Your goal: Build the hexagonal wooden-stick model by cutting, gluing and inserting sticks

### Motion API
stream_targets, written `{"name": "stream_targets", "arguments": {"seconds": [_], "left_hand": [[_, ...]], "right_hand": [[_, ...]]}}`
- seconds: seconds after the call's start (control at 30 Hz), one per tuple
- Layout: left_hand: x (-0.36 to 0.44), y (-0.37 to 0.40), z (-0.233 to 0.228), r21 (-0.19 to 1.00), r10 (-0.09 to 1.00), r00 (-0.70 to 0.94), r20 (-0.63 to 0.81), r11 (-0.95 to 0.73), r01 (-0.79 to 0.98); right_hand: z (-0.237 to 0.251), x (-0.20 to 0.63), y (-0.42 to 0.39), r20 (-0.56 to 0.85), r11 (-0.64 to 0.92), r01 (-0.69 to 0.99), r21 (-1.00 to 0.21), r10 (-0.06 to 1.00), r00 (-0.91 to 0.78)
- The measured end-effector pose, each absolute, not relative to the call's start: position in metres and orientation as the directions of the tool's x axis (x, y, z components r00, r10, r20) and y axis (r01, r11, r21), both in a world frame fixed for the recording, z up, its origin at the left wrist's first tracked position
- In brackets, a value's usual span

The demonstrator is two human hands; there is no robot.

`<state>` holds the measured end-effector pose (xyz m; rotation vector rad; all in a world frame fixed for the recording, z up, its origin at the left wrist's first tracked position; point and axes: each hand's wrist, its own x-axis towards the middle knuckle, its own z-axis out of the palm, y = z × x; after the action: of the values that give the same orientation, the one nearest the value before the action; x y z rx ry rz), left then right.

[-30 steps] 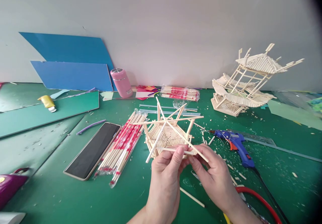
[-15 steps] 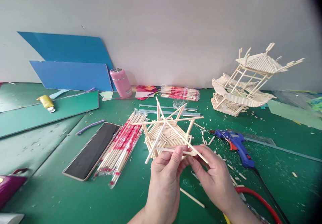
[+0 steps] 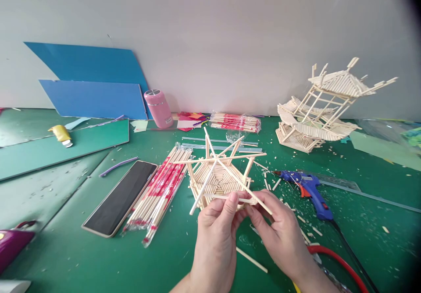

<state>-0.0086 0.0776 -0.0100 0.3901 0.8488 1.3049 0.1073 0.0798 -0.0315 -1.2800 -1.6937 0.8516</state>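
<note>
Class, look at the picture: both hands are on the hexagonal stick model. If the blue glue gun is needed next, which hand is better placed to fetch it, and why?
Probably the right hand: the blue glue gun lies on its side of the stick model, while the left hand is farther away.

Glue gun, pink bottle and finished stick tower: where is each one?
glue gun (image 3: 304, 184): head view, blue body.
pink bottle (image 3: 158, 108): head view, side wall.
finished stick tower (image 3: 338, 83): head view, top roof.
</note>
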Motion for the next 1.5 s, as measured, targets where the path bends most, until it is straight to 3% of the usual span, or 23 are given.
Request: {"name": "stream_targets", "arguments": {"seconds": [0.3,0.83,1.5], "left_hand": [[-0.0087,0.0781,-0.0166,0.759,0.944,0.031,-0.329,0.283,-0.586],[-0.0046,0.076,-0.0129,0.667,0.933,0.047,-0.358,0.29,-0.687],[-0.0048,0.0759,-0.0135,0.643,0.918,0.059,-0.392,0.319,-0.697]], "right_hand": [[-0.0317,0.1072,0.0784,0.195,0.229,0.378,-0.897,0.973,-0.127],[-0.0331,0.1078,0.0791,0.233,0.265,0.389,-0.882,0.964,-0.129],[-0.0326,0.1073,0.0781,0.205,0.232,0.399,-0.887,0.972,-0.111]]}}
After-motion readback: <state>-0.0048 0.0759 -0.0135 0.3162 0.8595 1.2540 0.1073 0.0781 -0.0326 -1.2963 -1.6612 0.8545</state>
